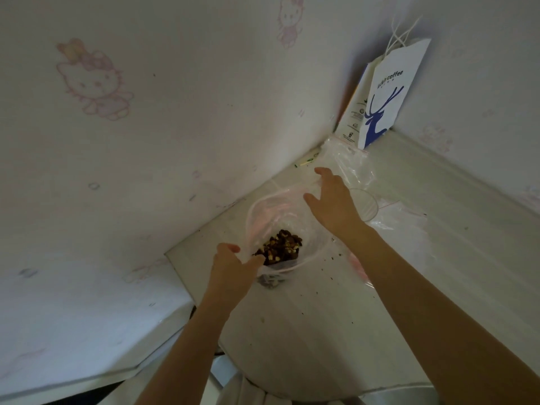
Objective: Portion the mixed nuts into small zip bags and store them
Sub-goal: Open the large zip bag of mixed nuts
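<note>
A: On the pale table (292,331), close to the wall corner, the mixed nuts (280,247) sit heaped in the bottom of a large clear bag (264,211) whose mouth gapes up and away from the person.

B: Who has it?

A: The left hand (233,266) pinches the bag's near edge, thumb and fingers pressed on the plastic just beside the nuts. The right hand (333,200) hovers spread over the far rim, gripping nothing I can see.

B: So the nuts lie between the hands?

A: Yes, touching distance from the left, further from the right. The bag's long axis runs from the left hand toward the corner.

B: And the small bags?

A: Empty zip bags (350,162) lie beyond the right hand, a clear cup (366,204) just beside it, and a paper coffee bag (391,95) stands in the corner. The right hand looks better placed to fetch one.
</note>
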